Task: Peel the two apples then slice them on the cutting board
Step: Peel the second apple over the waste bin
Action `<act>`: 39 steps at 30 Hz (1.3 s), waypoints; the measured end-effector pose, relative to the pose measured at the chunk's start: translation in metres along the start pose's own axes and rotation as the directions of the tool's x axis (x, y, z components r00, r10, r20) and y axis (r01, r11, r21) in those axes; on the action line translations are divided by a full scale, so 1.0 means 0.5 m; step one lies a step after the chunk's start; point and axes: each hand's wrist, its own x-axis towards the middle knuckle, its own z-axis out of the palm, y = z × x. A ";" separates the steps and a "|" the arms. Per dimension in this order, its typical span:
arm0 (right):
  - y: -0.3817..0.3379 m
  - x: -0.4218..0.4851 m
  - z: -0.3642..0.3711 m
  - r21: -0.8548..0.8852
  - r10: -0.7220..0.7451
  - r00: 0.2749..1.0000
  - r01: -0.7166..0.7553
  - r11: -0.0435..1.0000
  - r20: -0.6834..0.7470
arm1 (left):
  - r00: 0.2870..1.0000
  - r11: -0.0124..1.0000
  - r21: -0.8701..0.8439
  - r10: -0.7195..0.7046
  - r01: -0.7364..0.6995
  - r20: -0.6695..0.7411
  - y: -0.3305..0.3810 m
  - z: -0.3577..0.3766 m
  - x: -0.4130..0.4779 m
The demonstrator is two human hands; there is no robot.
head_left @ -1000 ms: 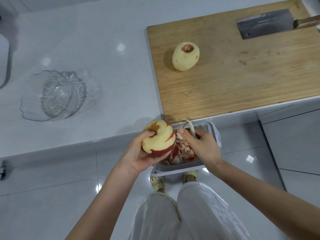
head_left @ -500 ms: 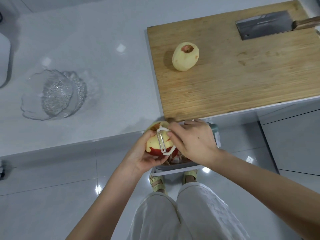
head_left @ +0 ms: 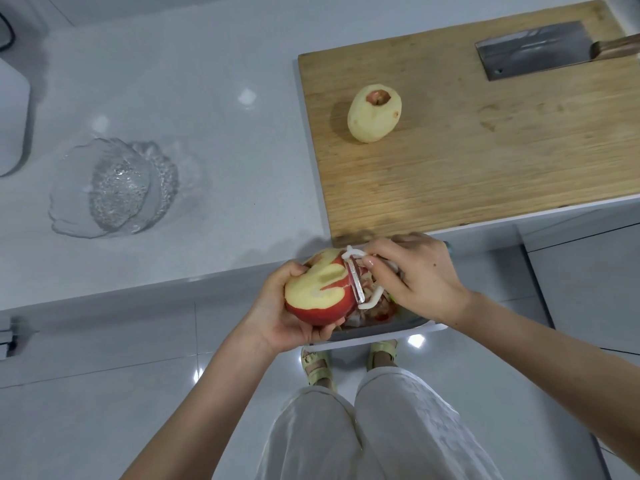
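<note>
Gripping the half-peeled apple [head_left: 317, 294], left hand [head_left: 277, 317] curls fingers and thumb round it, just off the front edge of the worktop [head_left: 207, 116], above a bin [head_left: 381, 327] of peel scraps. Right hand [head_left: 419, 275] pinches a white peeler [head_left: 356, 282], fingers curled on its handle, blade lying against the apple's right side where red skin remains. Second apple [head_left: 374, 114], fully peeled, sits on the cutting board [head_left: 485, 161] near its left edge. Cleaver [head_left: 533, 50] lies at the board's far right corner. Glass bowl [head_left: 114, 188] on the worktop, well left of the board.
</note>
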 end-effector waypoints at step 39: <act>-0.009 -0.017 -0.021 0.099 0.575 0.644 -0.705 0.702 0.504 | 0.999 0.976 -0.217 0.039 -0.035 0.014 0.025 -0.029 0.004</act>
